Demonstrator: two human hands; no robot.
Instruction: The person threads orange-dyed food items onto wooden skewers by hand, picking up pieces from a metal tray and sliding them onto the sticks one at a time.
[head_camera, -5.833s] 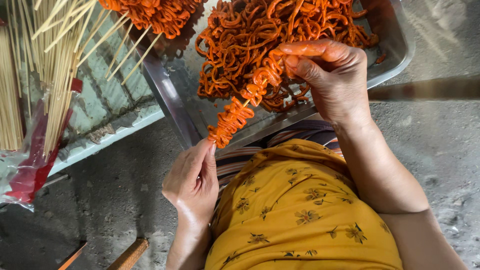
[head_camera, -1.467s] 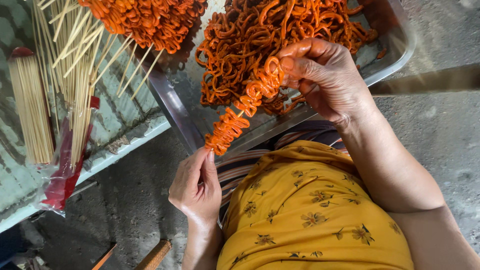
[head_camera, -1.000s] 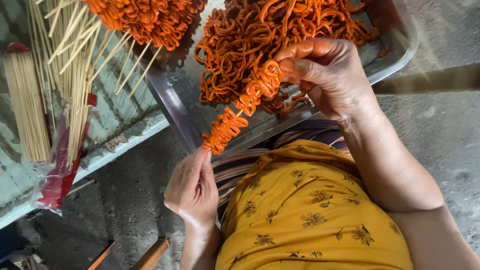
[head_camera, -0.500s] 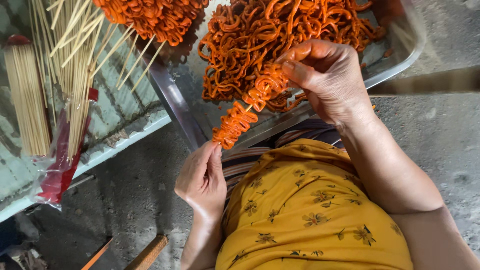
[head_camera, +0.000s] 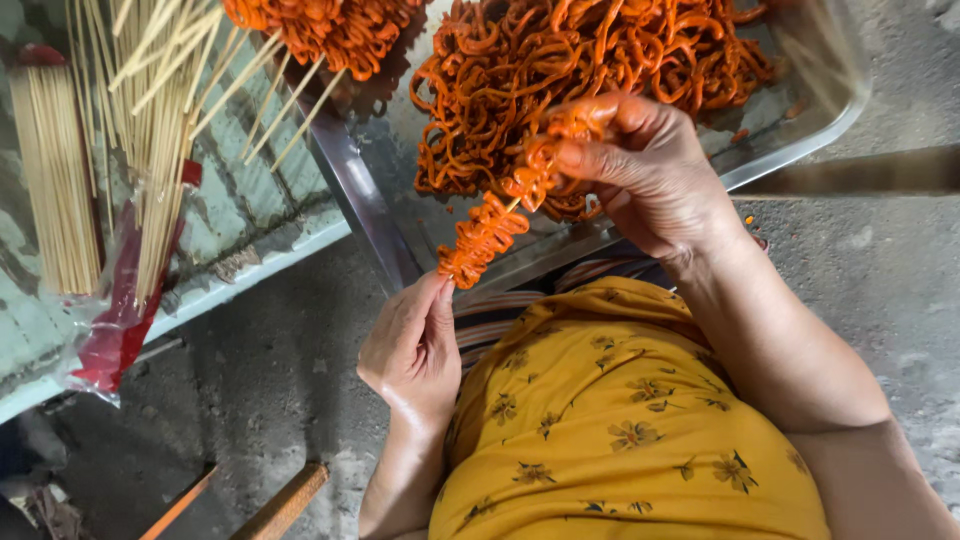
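right hand (head_camera: 650, 175) pinches orange strips onto the skewer (head_camera: 497, 222) over the steel tray (head_camera: 810, 120), left hand (head_camera: 412, 345) pinches its bottom end

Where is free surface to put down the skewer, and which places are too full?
Bare patches: the steel tray floor at its right corner, beside the orange strips, and the grey floor left of the left hand. Crowded: the tray middle, where the right hand holds the skewer, and the stick bundles at left.

shiny metal tray (head_camera: 345, 190), pale wooden skewers (head_camera: 55, 190), rough matt concrete floor (head_camera: 870, 270)
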